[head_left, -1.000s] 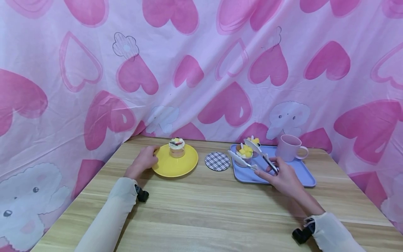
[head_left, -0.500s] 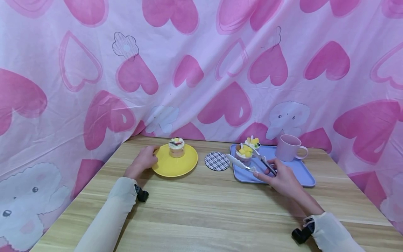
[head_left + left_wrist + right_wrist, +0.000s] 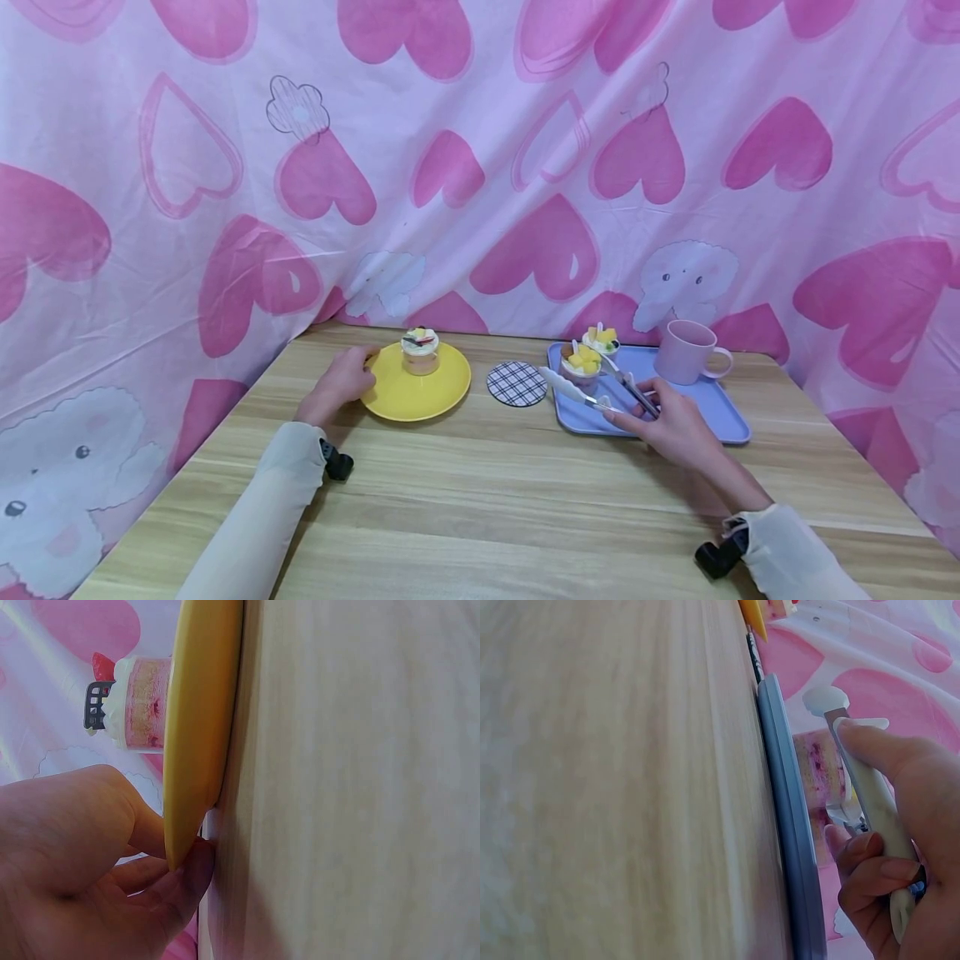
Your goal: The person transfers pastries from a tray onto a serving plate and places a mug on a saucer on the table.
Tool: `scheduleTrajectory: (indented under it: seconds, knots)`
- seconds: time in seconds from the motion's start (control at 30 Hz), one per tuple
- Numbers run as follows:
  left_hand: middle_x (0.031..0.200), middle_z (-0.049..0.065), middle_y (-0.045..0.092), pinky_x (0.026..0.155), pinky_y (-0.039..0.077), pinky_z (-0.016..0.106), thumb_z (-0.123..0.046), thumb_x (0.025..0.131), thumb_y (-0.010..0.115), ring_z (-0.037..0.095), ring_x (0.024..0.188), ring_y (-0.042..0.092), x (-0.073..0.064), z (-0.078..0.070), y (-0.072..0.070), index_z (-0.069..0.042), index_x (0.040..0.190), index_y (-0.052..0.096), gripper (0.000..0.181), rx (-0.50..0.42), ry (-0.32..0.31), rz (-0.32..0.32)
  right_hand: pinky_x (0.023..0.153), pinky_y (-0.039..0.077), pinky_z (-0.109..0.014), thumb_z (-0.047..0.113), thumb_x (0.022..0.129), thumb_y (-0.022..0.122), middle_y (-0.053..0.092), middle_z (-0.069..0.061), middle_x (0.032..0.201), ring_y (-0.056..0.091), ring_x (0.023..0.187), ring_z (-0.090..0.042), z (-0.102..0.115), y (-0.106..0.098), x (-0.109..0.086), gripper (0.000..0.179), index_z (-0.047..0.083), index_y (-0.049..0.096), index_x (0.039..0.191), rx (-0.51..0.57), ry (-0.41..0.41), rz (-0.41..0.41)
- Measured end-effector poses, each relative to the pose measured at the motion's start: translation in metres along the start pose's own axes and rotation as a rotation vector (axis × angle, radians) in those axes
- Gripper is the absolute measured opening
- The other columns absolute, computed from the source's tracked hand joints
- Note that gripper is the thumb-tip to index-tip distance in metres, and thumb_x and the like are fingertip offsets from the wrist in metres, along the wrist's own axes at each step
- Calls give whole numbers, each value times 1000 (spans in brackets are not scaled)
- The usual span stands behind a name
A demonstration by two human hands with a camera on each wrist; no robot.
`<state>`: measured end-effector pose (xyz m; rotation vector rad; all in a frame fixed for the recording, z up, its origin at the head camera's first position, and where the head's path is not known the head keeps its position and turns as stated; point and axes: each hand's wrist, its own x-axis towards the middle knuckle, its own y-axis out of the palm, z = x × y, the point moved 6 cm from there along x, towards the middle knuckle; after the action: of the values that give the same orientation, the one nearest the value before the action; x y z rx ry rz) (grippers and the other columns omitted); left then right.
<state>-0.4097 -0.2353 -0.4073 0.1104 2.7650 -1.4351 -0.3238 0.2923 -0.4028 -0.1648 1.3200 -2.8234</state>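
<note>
Head view: left fingers (image 3: 363, 372) pinched on a yellow plate (image 3: 405, 404), right fingers (image 3: 664, 395) around tongs (image 3: 573, 389) above a blue tray (image 3: 722, 412).

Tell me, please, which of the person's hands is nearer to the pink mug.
Right. The right hand, holding the tongs, is just on the near side of the pink mug; the left hand is farther away, pinching the left edge of the yellow plate.

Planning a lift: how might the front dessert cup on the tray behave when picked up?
The dessert cup probably keeps its shape, its sides looking straight. Their smoothness could let it slip between the tongs. Topping piled high may make it tip.
</note>
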Motion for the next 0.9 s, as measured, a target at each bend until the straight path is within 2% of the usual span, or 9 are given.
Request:
scheduleTrajectory:
  seconds: [0.23, 0.67, 0.9]
  knots:
    - [159, 29, 50, 105, 54, 46, 1, 98, 55, 38, 121, 56, -1, 0, 0, 4, 162, 42, 66, 1, 3, -4, 60, 54, -29, 71, 85, 80, 67, -12, 106, 61, 87, -24, 0, 1, 0, 89, 7, 52, 140, 6, -7, -4]
    - [161, 28, 50, 112, 54, 50, 0, 100, 54, 38, 122, 57, 0, -2, 0, 3, 163, 42, 64, 9, 7, -8, 63, 47, -29, 69, 85, 81, 60, -9, 96, 58, 90, -23, -1, 1, 1, 89, 4, 52, 138, -71, -13, 3]
    - [158, 29, 52, 101, 55, 43, 0, 99, 55, 37, 119, 59, 0, -2, -1, 5, 161, 44, 63, 26, 34, -17, 62, 48, -29, 70, 85, 81, 61, -9, 95, 59, 88, -23, -3, 1, 1, 91, 0, 59, 139, -85, 11, 27]
